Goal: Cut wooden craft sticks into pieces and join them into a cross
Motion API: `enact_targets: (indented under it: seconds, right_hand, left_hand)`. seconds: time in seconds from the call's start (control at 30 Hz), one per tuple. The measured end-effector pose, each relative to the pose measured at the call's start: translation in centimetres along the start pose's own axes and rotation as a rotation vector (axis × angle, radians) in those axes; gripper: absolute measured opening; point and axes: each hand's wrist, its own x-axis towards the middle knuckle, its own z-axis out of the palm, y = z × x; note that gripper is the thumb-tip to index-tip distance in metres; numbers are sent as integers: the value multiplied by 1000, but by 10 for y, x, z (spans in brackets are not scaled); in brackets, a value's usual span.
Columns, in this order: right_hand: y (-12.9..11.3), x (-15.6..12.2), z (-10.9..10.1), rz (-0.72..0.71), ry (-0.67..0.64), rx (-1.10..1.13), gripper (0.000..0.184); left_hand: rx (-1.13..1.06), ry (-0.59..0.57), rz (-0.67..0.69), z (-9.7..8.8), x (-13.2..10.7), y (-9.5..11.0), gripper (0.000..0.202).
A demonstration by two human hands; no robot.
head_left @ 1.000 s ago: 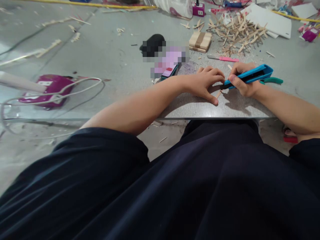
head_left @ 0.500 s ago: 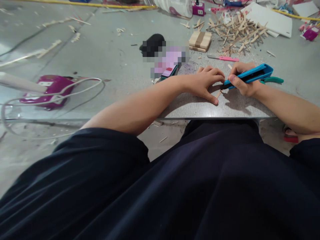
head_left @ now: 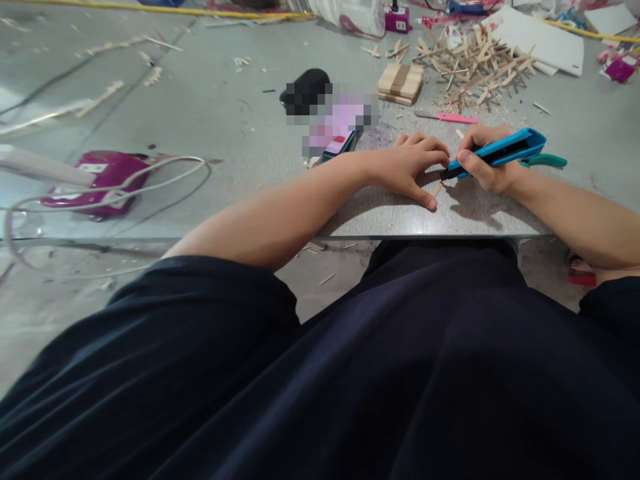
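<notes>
My right hand [head_left: 485, 160] is closed around a blue utility knife [head_left: 515, 148], its body slanting up to the right. The knife's dark tip meets a thin wooden craft stick [head_left: 437, 189] lying on the table near the front edge. With thumb and fingers spread around it, my left hand [head_left: 413, 167] holds that stick down against the tabletop. The thumb rests at the stick's near end; the fingers hide part of the far end. A green-handled tool [head_left: 547, 161] lies partly hidden behind my right wrist. Beyond the hands is a pink craft knife [head_left: 457, 118].
A banded stack of craft sticks [head_left: 400, 83] sits ahead, beside a loose pile of cut sticks [head_left: 480, 63]. A phone [head_left: 340, 130] and a black mouse-like object [head_left: 305, 90] lie left of them. At far left are a purple power strip [head_left: 107, 180] and a white cable [head_left: 170, 159].
</notes>
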Motion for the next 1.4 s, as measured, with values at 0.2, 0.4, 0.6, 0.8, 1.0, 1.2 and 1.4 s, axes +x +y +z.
enact_targets:
  seconds: [0.2, 0.4, 0.6, 0.8, 1.0, 1.2, 1.4]
  right_hand:
    - [1, -1, -3, -13, -53, -17, 79]
    - [5, 0, -3, -57, -51, -1, 73]
    - [8, 0, -6, 2, -71, 35, 65]
    - [15, 8, -7, 55, -101, 182, 68]
    - [19, 11, -7, 134, -120, 309, 74]
    - [32, 9, 2, 207, -125, 417, 74]
    - [34, 5, 10, 336, -104, 517, 74]
  left_hand:
    - [-13, 6, -4, -2, -1, 3, 109]
    - [-11, -3, 0, -3, -3, 6, 109]
    - [-3, -7, -11, -3, -1, 5, 110]
    - [11, -27, -33, -6, -3, 12, 110]
    - [33, -41, -48, -8, -5, 17, 107]
    - [34, -22, -38, -7, -4, 13, 105]
    - [31, -7, -24, -5, -3, 10, 105]
